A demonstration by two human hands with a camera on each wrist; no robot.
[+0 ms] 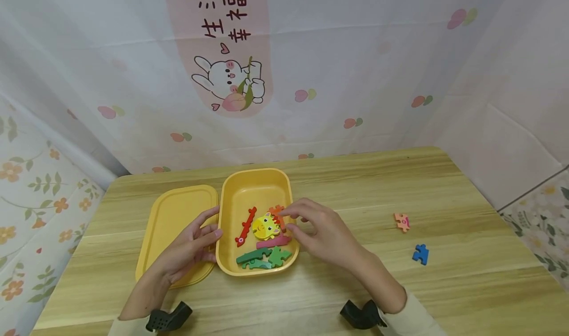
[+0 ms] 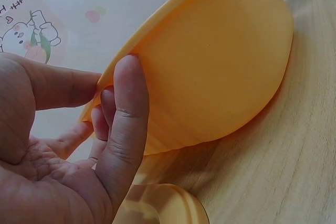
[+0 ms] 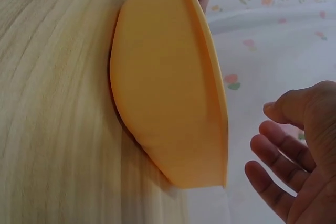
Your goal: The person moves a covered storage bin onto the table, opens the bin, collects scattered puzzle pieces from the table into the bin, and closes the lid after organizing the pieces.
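Note:
A yellow plastic box [image 1: 255, 188] stands on the table, holding several puzzle pieces. Among them are a giraffe-head piece [image 1: 265, 226], a long red piece [image 1: 246, 227], a pink strip [image 1: 272, 241], an orange piece [image 1: 276, 209] and green pieces [image 1: 279, 256]. My left hand [image 1: 192, 247] grips the box's left rim, with fingers against the outer wall [image 2: 210, 61]. Over the right rim hovers my right hand [image 1: 322, 230], its fingertips above the orange piece. In the right wrist view these fingers [image 3: 281, 156] are loosely bent, apart from the box, with nothing seen between them.
A yellow lid [image 1: 173, 220] lies flat left of the box, partly under my left hand. Farther right on the table [image 1: 355, 178] lie a light orange puzzle piece [image 1: 402, 222] and a blue one [image 1: 420, 254]. A printed cloth [image 1: 338, 69] hangs behind the table.

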